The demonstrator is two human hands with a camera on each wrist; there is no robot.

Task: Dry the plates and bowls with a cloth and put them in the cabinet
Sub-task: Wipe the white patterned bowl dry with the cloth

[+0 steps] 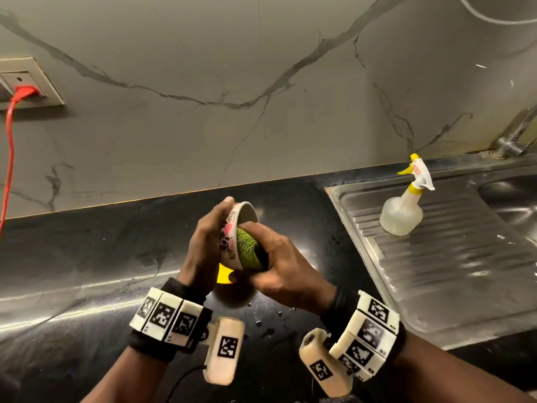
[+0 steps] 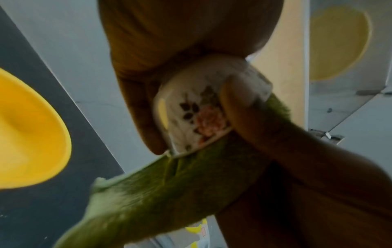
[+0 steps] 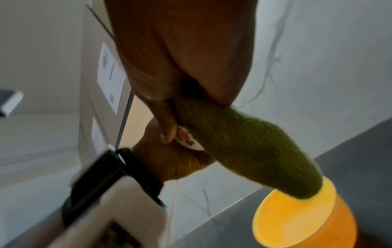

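My left hand (image 1: 203,242) grips the bowl (image 1: 232,234) above the counter (image 1: 87,257); my right hand (image 1: 279,266) clutches the cloth (image 1: 247,251). I'd rotate the bowl, wiping its rim thoroughly.

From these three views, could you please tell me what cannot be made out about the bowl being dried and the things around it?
- Floral bowl: in the head view its inside is hidden by the green cloth and the right hand.
- Yellow bowl: head view shows a sliver under both hands; the left wrist view cuts it at the edge.
- Left hand: its fingers are behind the bowl.
- Cabinet: not clearly seen.
- Tap: cut off at the right edge.
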